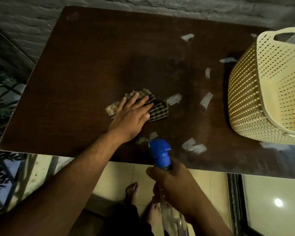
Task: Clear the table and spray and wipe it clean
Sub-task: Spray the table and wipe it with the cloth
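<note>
My left hand lies flat with straight fingers on a checked cloth, pressing it onto the dark brown table near its middle. My right hand grips the neck of a clear spray bottle with a blue trigger head, held over the table's near edge with the nozzle towards the tabletop. Several pale patches show on the right half of the table.
A cream perforated plastic basket stands at the table's right end, with something clear inside at its top. A grey stone wall runs behind the table. Below are pale floor tiles, bare feet and a dark frame at the right.
</note>
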